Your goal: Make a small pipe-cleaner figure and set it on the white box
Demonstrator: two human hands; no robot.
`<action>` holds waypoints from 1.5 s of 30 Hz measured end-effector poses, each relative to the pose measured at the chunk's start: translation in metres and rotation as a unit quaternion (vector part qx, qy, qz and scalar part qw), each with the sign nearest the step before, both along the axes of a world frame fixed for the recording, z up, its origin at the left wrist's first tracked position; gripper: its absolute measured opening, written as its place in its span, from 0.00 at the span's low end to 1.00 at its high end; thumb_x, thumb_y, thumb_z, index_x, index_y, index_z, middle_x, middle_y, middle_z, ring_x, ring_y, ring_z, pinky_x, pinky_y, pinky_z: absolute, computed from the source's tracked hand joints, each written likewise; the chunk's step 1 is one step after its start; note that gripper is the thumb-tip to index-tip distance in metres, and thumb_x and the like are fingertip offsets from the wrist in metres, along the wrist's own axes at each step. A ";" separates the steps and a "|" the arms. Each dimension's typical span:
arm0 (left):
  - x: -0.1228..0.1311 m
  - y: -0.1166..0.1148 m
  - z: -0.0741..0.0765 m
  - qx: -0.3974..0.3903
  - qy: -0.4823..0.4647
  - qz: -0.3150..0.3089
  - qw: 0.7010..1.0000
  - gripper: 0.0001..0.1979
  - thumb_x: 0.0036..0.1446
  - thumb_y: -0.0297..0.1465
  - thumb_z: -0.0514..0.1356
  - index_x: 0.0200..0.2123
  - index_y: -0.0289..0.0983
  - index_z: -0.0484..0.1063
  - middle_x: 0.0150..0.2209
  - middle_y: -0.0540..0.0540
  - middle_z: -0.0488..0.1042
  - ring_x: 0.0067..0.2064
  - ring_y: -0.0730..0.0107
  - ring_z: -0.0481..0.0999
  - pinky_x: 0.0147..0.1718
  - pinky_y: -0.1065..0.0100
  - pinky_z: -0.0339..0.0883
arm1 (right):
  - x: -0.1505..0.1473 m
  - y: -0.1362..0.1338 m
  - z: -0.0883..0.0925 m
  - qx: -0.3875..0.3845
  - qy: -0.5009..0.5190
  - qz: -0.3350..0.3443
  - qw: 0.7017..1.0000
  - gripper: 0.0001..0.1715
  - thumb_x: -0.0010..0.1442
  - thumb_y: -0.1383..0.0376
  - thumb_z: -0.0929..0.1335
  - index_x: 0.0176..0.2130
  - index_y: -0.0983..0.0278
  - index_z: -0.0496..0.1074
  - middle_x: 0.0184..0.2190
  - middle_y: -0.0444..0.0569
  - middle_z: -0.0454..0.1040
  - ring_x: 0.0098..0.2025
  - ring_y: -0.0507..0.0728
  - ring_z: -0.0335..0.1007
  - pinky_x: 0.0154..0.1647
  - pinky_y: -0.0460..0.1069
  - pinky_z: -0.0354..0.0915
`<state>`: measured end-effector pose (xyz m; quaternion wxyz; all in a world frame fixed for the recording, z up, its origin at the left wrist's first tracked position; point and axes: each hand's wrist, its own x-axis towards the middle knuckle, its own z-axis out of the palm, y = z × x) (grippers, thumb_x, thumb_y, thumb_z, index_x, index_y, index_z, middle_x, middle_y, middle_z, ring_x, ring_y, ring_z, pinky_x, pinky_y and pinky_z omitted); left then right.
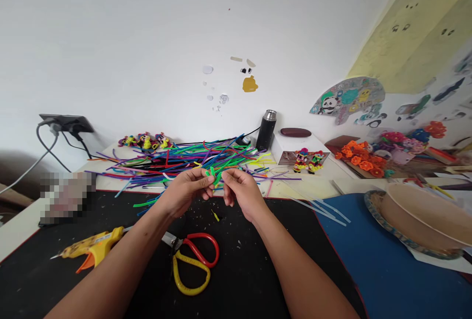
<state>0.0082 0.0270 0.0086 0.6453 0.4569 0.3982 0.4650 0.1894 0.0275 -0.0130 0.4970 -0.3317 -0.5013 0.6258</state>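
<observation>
Between my two hands is a bent bright green pipe cleaner [217,177], held above the black mat [243,279]. My left hand [190,188] pinches it between thumb and fingers. From the other side my right hand [241,188] has thumb and forefinger closed at its right end. Behind the hands lies a wide heap of coloured pipe cleaners [177,161]. A small yellow-green scrap [215,216] rests on the mat below my hands. Scissors [191,262] with one red and one yellow handle lie near my left forearm.
A yellow glue gun [99,247] lies at the left, partly behind my forearm. At the back stand a black thermos [266,132], a white box [295,144] and small pipe-cleaner figures [309,160]. Clear glue sticks [332,211] and a large bowl [427,216] are on the right.
</observation>
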 end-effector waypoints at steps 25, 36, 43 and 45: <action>-0.004 0.000 -0.002 -0.017 -0.047 -0.042 0.998 0.21 0.39 0.38 0.82 0.29 0.34 0.78 0.22 0.49 0.77 0.22 0.75 0.76 0.19 0.77 0.68 | -0.002 -0.004 0.002 -0.030 0.023 0.048 0.998 0.25 0.55 0.47 0.77 0.33 0.62 0.70 0.17 0.36 0.69 0.15 0.48 0.64 0.14 0.43 0.56; 0.001 -0.001 0.000 0.017 0.092 0.011 0.996 0.22 0.35 0.42 0.81 0.22 0.35 0.76 0.23 0.46 0.79 0.26 0.68 0.78 0.25 0.71 0.70 | -0.002 0.003 -0.008 -0.017 -0.010 0.012 1.000 0.25 0.53 0.46 0.77 0.32 0.62 0.71 0.16 0.36 0.69 0.14 0.49 0.63 0.14 0.43 0.55; 0.004 -0.004 0.002 0.126 0.228 0.061 0.964 0.21 0.43 0.48 0.75 0.22 0.38 0.75 0.23 0.48 0.78 0.27 0.67 0.75 0.29 0.68 0.69 | 0.000 0.003 -0.003 0.003 -0.022 -0.001 1.000 0.24 0.56 0.46 0.76 0.32 0.62 0.71 0.16 0.36 0.67 0.14 0.48 0.62 0.14 0.43 0.54; 0.003 -0.005 0.002 0.141 0.252 0.060 0.956 0.21 0.45 0.47 0.74 0.21 0.38 0.74 0.21 0.50 0.76 0.25 0.69 0.73 0.27 0.69 0.65 | 0.001 0.002 -0.003 0.006 -0.027 0.001 1.000 0.23 0.56 0.47 0.76 0.33 0.62 0.71 0.16 0.36 0.67 0.14 0.48 0.61 0.14 0.43 0.54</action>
